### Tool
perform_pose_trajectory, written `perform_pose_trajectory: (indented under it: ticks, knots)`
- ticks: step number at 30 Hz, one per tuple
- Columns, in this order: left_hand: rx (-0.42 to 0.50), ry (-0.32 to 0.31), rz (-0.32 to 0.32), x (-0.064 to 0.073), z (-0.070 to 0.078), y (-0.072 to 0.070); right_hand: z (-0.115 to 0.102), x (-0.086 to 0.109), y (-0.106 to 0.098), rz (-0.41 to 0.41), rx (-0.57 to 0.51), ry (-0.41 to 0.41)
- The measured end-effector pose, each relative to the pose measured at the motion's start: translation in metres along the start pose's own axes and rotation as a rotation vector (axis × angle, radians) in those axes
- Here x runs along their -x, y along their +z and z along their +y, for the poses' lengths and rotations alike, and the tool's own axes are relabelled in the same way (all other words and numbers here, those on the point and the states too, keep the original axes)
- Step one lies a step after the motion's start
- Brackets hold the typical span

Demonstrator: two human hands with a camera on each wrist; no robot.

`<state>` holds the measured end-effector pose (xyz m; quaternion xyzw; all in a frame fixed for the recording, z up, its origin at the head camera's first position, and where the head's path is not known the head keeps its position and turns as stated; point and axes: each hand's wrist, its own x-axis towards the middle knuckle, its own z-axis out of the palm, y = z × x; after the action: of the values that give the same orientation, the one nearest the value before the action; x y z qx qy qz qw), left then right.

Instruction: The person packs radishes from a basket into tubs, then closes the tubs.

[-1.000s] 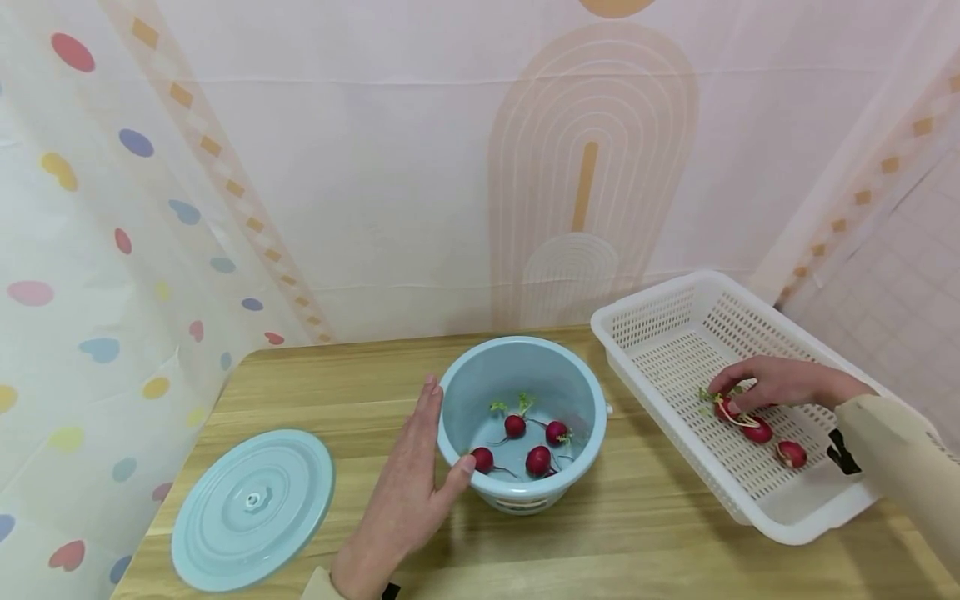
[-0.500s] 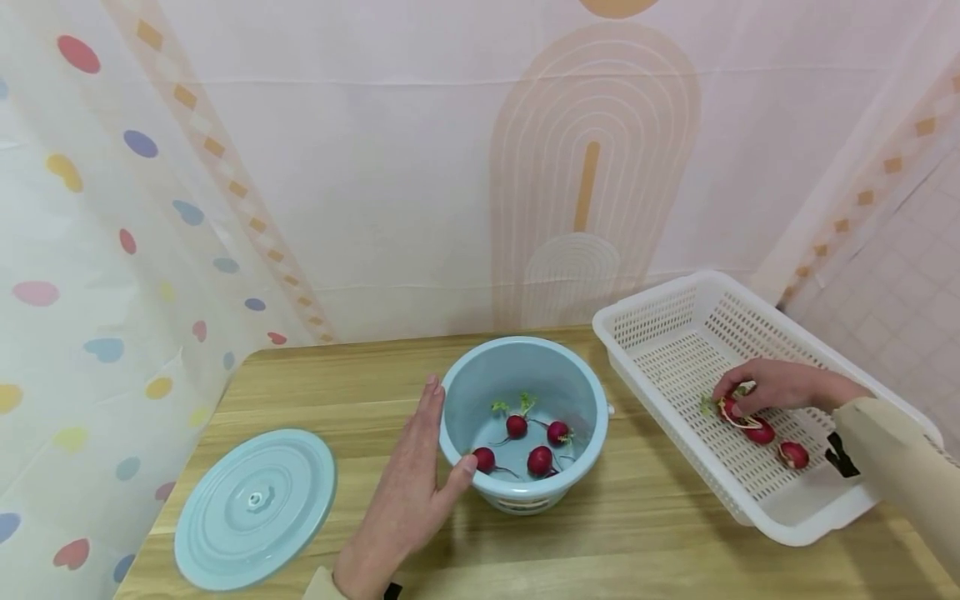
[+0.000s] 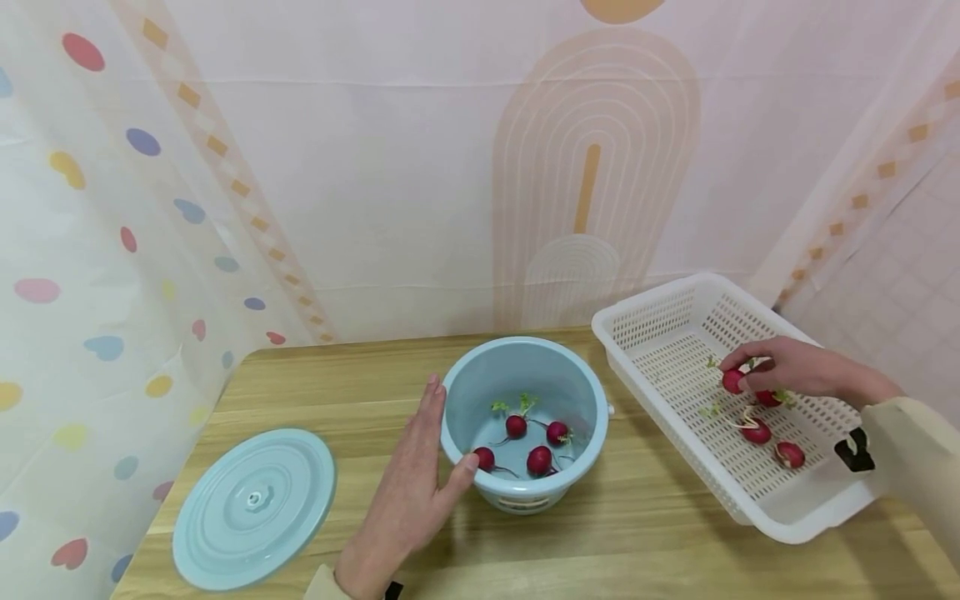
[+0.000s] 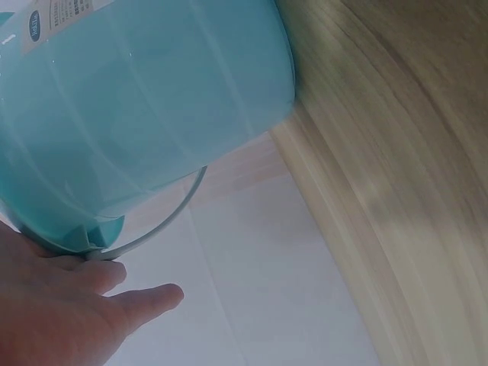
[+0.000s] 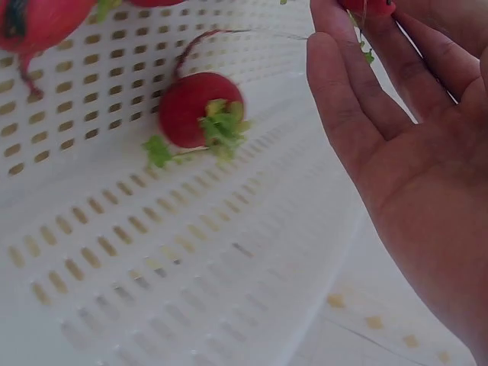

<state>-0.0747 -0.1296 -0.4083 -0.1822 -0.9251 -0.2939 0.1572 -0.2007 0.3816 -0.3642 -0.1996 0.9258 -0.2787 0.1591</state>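
My right hand (image 3: 802,368) reaches into the white slotted basket (image 3: 663,421) and pinches a red radish (image 3: 732,382) between thumb and fingertips. In the right wrist view, that held radish (image 5: 369,7) is partly cut off at the top edge. Below the hand lies another radish (image 5: 200,110) with green leaves. Two more radishes sit nearer the basket's front, one of them a radish (image 3: 790,454) by the sleeve. My left hand (image 3: 401,496), fingers straight, rests against the left rim of a light blue bucket (image 3: 522,341). Several radishes, including one radish (image 3: 539,460), lie inside the bucket.
A round light blue lid (image 3: 255,508) lies on the wooden table (image 3: 570,558) left of the bucket. The bucket's thin handle (image 4: 177,213) hangs down its side. Behind the table rises a patterned cloth (image 3: 405,183).
My right hand has shifted slightly back with a radish in its fingertips. A leafy radish under the hand now shows, apart from the front two. The left hand stays put.
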Motion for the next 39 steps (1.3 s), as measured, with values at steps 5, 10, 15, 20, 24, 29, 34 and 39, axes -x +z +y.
perform_pose_trajectory:
  ticks: [5,10,15,20,24,29,34,39]
  knots:
    - [-0.010,-0.010,-0.007,-0.002,0.001,0.001,-0.009,0.005,-0.005,0.073,0.003,-0.013]
    - [-0.007,-0.017,-0.012,-0.004,0.002,0.002,-0.019,0.011,-0.009,0.148,0.031,-0.051]
    - [0.000,-0.017,-0.010,-0.005,0.003,0.003,-0.029,0.018,-0.012,0.177,0.011,-0.020]
    - [0.000,0.002,0.004,-0.006,0.003,0.005,-0.036,0.026,-0.011,0.223,-0.042,-0.037]
    - [0.000,0.007,0.007,-0.006,0.002,0.006,-0.039,0.030,-0.009,0.262,-0.082,-0.081]
    - [0.000,-0.006,-0.005,-0.007,0.003,0.007,-0.042,0.034,-0.007,0.296,-0.137,-0.135]
    - [0.001,-0.011,-0.004,-0.007,0.003,0.007,-0.047,0.038,-0.006,0.300,-0.186,-0.192]
    - [0.002,-0.013,-0.002,-0.008,0.003,0.007,-0.055,0.041,-0.006,0.307,-0.205,-0.216]
